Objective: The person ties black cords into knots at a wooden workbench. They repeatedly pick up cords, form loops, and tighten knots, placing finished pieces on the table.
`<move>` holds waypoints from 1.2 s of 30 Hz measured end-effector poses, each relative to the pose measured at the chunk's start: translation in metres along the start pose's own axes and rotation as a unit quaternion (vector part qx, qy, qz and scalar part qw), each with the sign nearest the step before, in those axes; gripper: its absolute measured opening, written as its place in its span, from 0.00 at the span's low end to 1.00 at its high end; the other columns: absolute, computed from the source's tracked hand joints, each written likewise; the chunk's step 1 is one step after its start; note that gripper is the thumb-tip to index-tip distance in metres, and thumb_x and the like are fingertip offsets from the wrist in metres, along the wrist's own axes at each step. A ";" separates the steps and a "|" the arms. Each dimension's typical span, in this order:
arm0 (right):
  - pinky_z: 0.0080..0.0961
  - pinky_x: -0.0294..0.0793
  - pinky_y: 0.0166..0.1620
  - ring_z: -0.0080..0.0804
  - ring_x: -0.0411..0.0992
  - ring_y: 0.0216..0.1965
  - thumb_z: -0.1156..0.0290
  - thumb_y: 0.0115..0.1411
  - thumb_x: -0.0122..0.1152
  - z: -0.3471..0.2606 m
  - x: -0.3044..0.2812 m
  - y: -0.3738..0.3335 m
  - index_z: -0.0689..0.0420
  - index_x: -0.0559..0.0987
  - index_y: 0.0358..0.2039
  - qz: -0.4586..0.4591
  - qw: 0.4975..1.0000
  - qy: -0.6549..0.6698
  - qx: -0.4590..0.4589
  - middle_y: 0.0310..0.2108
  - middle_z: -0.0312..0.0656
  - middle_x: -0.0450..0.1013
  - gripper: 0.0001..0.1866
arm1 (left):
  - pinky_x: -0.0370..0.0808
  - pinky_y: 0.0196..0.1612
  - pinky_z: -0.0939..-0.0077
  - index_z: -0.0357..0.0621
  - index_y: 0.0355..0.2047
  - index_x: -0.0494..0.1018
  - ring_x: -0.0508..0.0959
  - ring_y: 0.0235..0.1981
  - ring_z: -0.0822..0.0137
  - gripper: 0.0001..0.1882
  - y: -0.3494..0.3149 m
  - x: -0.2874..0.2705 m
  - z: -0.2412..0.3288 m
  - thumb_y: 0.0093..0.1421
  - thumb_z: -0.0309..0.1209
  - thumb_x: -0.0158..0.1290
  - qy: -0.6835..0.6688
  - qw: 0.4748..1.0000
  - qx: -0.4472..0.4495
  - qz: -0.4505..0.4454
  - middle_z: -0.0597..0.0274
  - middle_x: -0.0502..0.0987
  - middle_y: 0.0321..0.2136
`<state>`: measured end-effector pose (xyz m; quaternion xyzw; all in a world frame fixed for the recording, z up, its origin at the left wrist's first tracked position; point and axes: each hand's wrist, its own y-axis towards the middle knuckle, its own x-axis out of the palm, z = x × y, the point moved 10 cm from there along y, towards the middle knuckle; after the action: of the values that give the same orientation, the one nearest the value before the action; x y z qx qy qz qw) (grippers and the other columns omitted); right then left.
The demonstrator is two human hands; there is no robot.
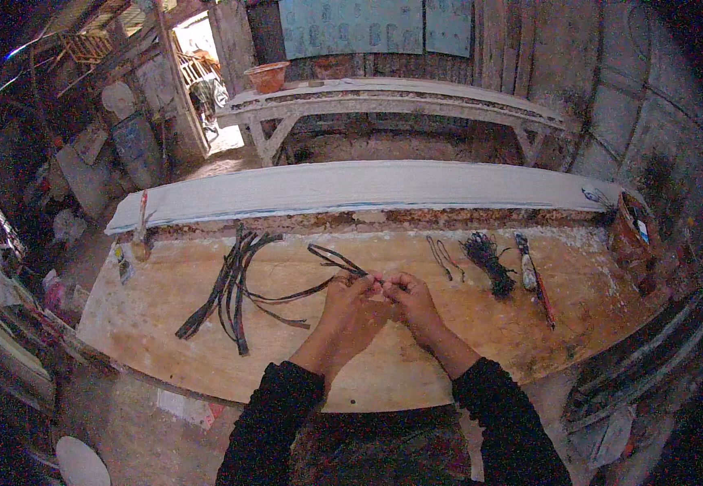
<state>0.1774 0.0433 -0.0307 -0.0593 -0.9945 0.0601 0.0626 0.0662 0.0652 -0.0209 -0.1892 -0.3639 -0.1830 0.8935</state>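
Over the middle of the wooden table, my left hand [355, 301] is closed in a pinch on a thin dark strip [339, 257], which loops up beyond the fingers. My right hand [411, 303] meets it fingertip to fingertip, pinching the same strip near its end; the exact grip is partly hidden by the fingers. One length of strip runs left from my left hand towards a loose bundle of dark flat strips [234, 283]. To the right of my hands lie two short dark cords [446, 259] and a hank of black cord [491, 265].
A slim tool with a whitish handle [524, 249] and a red stick-like tool [544, 300] lie beyond the hank. A brown container [628, 235] stands at the right end. A long white-topped ledge [368, 185] borders the table's far side; behind it, a bench [400, 104] carries an orange-brown pot [268, 78].
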 end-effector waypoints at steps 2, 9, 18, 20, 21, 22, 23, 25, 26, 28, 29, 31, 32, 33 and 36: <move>0.16 0.65 0.21 0.17 0.68 0.24 0.65 0.62 0.57 0.006 0.004 0.002 0.53 0.75 0.34 -0.024 0.999 0.042 0.013 0.27 0.31 0.71 0.07 | 0.76 0.30 0.66 0.44 0.36 0.66 0.75 0.32 0.64 0.07 0.001 0.001 0.001 0.60 0.26 0.54 0.038 0.999 0.016 -0.008 0.60 0.72 0.31; 0.17 0.68 0.24 0.19 0.69 0.26 0.66 0.63 0.54 -0.001 0.011 0.000 0.53 0.74 0.34 -0.031 0.990 0.135 0.035 0.28 0.31 0.72 0.06 | 0.77 0.29 0.62 0.41 0.34 0.66 0.76 0.27 0.64 0.10 0.003 0.017 -0.001 0.57 0.22 0.57 -0.035 0.998 -0.001 -0.060 0.57 0.74 0.26; 0.18 0.69 0.36 0.19 0.70 0.32 0.65 0.65 0.55 0.002 0.006 0.008 0.52 0.73 0.33 -0.005 0.992 0.123 -0.023 0.28 0.30 0.71 0.06 | 0.78 0.30 0.58 0.42 0.33 0.68 0.77 0.27 0.63 0.07 0.005 0.015 -0.004 0.58 0.21 0.55 -0.051 0.996 0.000 -0.077 0.58 0.75 0.26; 0.20 0.70 0.37 0.20 0.70 0.34 0.65 0.65 0.55 -0.006 -0.002 0.009 0.53 0.72 0.33 0.025 0.995 0.003 -0.097 0.29 0.31 0.70 0.06 | 0.78 0.29 0.58 0.43 0.33 0.69 0.77 0.27 0.63 0.05 -0.002 0.021 -0.002 0.59 0.22 0.55 -0.047 0.997 -0.018 -0.059 0.59 0.75 0.26; 0.20 0.70 0.38 0.21 0.70 0.35 0.65 0.65 0.54 -0.011 -0.005 0.008 0.53 0.72 0.33 0.040 0.989 -0.057 -0.134 0.30 0.31 0.70 0.06 | 0.78 0.29 0.58 0.43 0.33 0.69 0.77 0.27 0.63 0.05 -0.004 0.023 -0.002 0.59 0.23 0.55 -0.045 0.997 -0.027 -0.050 0.59 0.75 0.27; 0.21 0.70 0.39 0.23 0.70 0.35 0.66 0.65 0.54 -0.015 -0.006 0.006 0.54 0.72 0.34 0.054 0.985 -0.058 -0.154 0.30 0.32 0.69 0.06 | 0.78 0.29 0.58 0.43 0.33 0.70 0.77 0.26 0.64 0.05 -0.006 0.024 -0.002 0.59 0.24 0.55 -0.043 0.997 -0.035 -0.055 0.60 0.74 0.27; 0.21 0.70 0.40 0.24 0.69 0.35 0.66 0.66 0.53 -0.021 -0.005 0.003 0.54 0.71 0.34 0.068 0.981 -0.059 -0.173 0.31 0.34 0.69 0.06 | 0.78 0.28 0.58 0.43 0.33 0.70 0.76 0.26 0.64 0.04 -0.007 0.025 -0.003 0.59 0.25 0.55 -0.042 0.996 -0.043 -0.059 0.60 0.74 0.27; 0.23 0.71 0.41 0.29 0.70 0.36 0.68 0.65 0.53 -0.044 -0.003 -0.009 0.56 0.71 0.34 0.097 0.943 -0.145 -0.282 0.32 0.37 0.69 0.06 | 0.78 0.28 0.58 0.44 0.33 0.71 0.75 0.25 0.65 0.04 -0.007 0.022 -0.003 0.59 0.26 0.56 -0.030 0.997 -0.048 -0.048 0.62 0.73 0.26; 0.24 0.71 0.41 0.31 0.71 0.36 0.69 0.65 0.53 -0.060 0.001 -0.019 0.56 0.71 0.34 0.110 0.896 -0.227 -0.366 0.33 0.39 0.69 0.05 | 0.78 0.28 0.57 0.44 0.33 0.71 0.75 0.24 0.66 0.04 -0.005 0.018 -0.003 0.59 0.27 0.56 -0.021 0.998 -0.044 -0.033 0.62 0.73 0.26; 0.27 0.73 0.42 0.36 0.72 0.37 0.72 0.63 0.54 -0.079 0.014 -0.037 0.57 0.72 0.35 0.127 0.808 -0.345 -0.461 0.35 0.42 0.70 0.03 | 0.78 0.27 0.58 0.44 0.33 0.72 0.74 0.23 0.67 0.04 -0.005 0.016 -0.004 0.59 0.28 0.57 -0.022 0.998 -0.046 -0.020 0.64 0.73 0.26; 0.28 0.73 0.42 0.39 0.73 0.38 0.74 0.62 0.55 -0.086 0.019 -0.045 0.57 0.72 0.35 0.132 0.781 -0.383 -0.476 0.36 0.44 0.71 0.02 | 0.77 0.27 0.58 0.44 0.33 0.72 0.73 0.22 0.67 0.04 -0.008 0.017 -0.003 0.59 0.28 0.57 -0.034 0.998 -0.052 -0.023 0.64 0.73 0.26; 0.31 0.74 0.42 0.42 0.74 0.41 0.76 0.60 0.56 -0.093 0.026 -0.052 0.57 0.72 0.35 0.116 0.758 -0.425 -0.481 0.39 0.46 0.72 0.03 | 0.77 0.26 0.59 0.44 0.32 0.72 0.73 0.22 0.68 0.04 -0.009 0.020 -0.004 0.59 0.28 0.57 -0.049 0.996 -0.058 -0.041 0.65 0.73 0.26; 0.31 0.74 0.42 0.43 0.74 0.42 0.76 0.60 0.58 -0.094 0.028 -0.052 0.57 0.72 0.35 0.094 0.764 -0.431 -0.472 0.41 0.47 0.72 0.04 | 0.77 0.26 0.60 0.44 0.32 0.72 0.73 0.22 0.68 0.04 -0.008 0.021 -0.005 0.59 0.28 0.57 -0.052 0.995 -0.057 -0.056 0.65 0.73 0.26; 0.32 0.75 0.42 0.44 0.74 0.44 0.77 0.59 0.59 -0.093 0.030 -0.051 0.56 0.73 0.35 0.072 0.769 -0.436 -0.462 0.43 0.47 0.73 0.05 | 0.76 0.25 0.60 0.44 0.32 0.73 0.73 0.23 0.68 0.04 -0.007 0.022 -0.006 0.59 0.28 0.57 -0.056 0.994 -0.057 -0.072 0.65 0.73 0.26; 0.31 0.74 0.44 0.42 0.74 0.45 0.78 0.58 0.60 -0.087 0.032 -0.048 0.56 0.73 0.36 -0.019 0.838 -0.347 -0.421 0.45 0.48 0.73 0.07 | 0.76 0.25 0.61 0.44 0.31 0.73 0.73 0.24 0.69 0.04 -0.005 0.019 -0.005 0.58 0.27 0.58 -0.019 0.996 -0.053 -0.073 0.66 0.73 0.26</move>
<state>0.1518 0.0102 0.0652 -0.0367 -0.8814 -0.3491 -0.3162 0.0796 0.0553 -0.0099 -0.2125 -0.3835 -0.2628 0.8595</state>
